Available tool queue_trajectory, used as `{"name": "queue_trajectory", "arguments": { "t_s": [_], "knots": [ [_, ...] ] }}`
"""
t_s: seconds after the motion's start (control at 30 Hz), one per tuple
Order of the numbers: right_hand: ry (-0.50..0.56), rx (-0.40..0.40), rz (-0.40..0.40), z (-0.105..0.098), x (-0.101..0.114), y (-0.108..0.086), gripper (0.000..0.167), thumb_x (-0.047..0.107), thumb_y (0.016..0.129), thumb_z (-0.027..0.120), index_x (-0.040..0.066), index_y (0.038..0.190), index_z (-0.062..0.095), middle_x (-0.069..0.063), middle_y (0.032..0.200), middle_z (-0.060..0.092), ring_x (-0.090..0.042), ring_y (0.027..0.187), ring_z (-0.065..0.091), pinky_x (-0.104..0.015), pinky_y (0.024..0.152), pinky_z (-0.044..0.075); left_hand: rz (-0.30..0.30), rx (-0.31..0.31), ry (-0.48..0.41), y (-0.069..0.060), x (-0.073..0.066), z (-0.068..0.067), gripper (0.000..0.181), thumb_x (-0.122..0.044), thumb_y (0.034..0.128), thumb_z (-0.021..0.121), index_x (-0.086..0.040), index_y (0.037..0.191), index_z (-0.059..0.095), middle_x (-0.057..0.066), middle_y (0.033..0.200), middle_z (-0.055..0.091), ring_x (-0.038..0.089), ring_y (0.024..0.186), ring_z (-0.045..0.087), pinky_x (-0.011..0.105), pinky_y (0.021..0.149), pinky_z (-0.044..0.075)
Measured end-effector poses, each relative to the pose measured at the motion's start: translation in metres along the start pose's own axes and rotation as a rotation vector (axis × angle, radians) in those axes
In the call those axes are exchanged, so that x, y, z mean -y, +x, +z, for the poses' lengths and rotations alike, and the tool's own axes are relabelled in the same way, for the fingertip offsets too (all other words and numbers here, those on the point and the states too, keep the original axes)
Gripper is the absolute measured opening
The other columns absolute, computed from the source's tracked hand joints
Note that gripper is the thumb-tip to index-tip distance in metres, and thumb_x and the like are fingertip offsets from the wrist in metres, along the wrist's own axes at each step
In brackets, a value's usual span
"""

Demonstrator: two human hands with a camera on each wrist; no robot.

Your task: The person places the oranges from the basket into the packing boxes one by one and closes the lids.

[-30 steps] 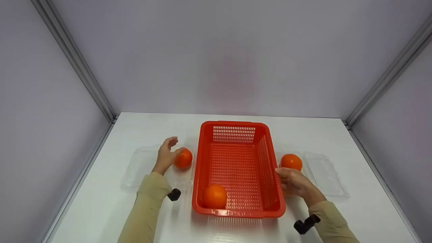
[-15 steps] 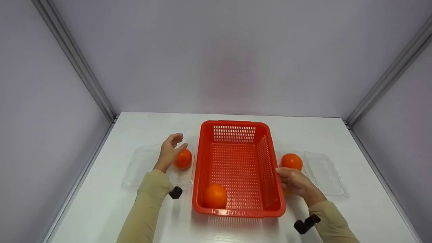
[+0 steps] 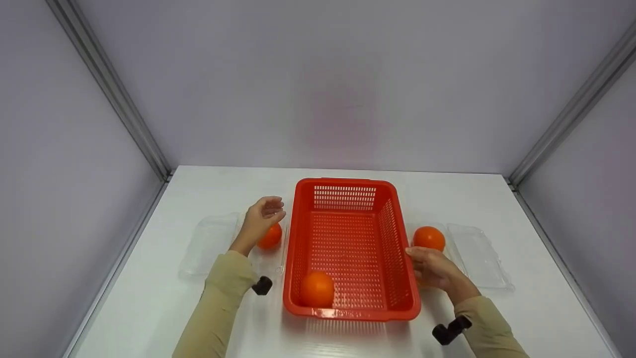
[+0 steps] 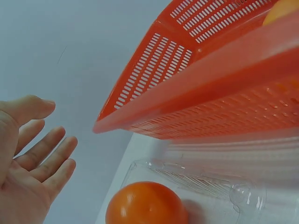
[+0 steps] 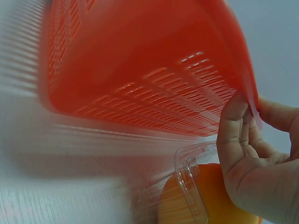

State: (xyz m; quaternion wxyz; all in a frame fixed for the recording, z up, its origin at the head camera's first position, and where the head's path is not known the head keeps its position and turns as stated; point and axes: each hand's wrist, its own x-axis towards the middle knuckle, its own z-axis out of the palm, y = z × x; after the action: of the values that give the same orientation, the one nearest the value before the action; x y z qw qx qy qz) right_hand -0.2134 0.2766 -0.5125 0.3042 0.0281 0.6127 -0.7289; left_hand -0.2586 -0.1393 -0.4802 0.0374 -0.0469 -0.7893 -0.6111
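In the head view my left hand [image 3: 257,221] is raised just over an orange [image 3: 271,238] beside the basket's left side. The left wrist view has the fingers of that hand [image 4: 39,163] relaxed, with a gap between them and the orange [image 4: 145,205], which sits in a clear plastic clamshell [image 4: 219,196]. My right hand [image 3: 435,268] pinches the right rim of the red basket [image 3: 348,243], thumb outside in the right wrist view. One orange [image 3: 317,289] lies in the basket's near left corner. Another orange [image 3: 429,239] is just beyond my right hand.
Clear flat lids lie spread open on both sides, the left lid [image 3: 208,246] and the right lid [image 3: 479,258]. More orange fruit [image 5: 219,191] shows in the clamshell under my right hand. A white table [image 3: 149,308] is bounded by grey walls.
My left hand has shifted right and slightly up, moving across above the left orange and covering more of it. My right hand and the basket have stayed in place.
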Motion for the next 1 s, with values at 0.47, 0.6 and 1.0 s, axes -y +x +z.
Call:
{"name": "queue_trajectory", "arguments": {
  "t_s": [0.47,0.6,1.0],
  "knots": [
    [-0.033,-0.025,0.004,0.001,0.001,-0.001,0.022,0.023,0.102,0.046,0.016,0.096,0.066,0.006,0.086,0.072,-0.007,0.079,0.066,-0.022,0.074,0.054,0.018,0.144,0.031,-0.001,-0.013,0.007,0.038,-0.004,0.0911,0.062,0.006,0.127,0.052,0.027,0.123,0.060,0.035,0.115,0.059,0.045,0.105,0.047],
    [-0.020,-0.025,-0.001,0.000,0.000,-0.002,0.022,0.023,0.101,0.048,0.016,0.097,0.068,0.006,0.086,0.073,-0.007,0.079,0.067,-0.023,0.075,0.055,-0.001,0.234,0.041,-0.002,-0.018,0.011,0.040,-0.007,0.0925,0.061,0.006,0.129,0.050,0.025,0.126,0.058,0.034,0.115,0.059,0.041,0.102,0.049],
    [-0.011,-0.037,0.028,-0.001,0.002,-0.003,0.022,0.025,0.100,0.051,0.014,0.097,0.069,0.004,0.087,0.073,-0.008,0.080,0.068,-0.024,0.076,0.056,-0.067,0.425,0.088,-0.005,-0.031,0.024,0.039,-0.013,0.0943,0.060,0.000,0.131,0.052,0.022,0.128,0.058,0.030,0.118,0.058,0.039,0.103,0.049]
  ]
}}
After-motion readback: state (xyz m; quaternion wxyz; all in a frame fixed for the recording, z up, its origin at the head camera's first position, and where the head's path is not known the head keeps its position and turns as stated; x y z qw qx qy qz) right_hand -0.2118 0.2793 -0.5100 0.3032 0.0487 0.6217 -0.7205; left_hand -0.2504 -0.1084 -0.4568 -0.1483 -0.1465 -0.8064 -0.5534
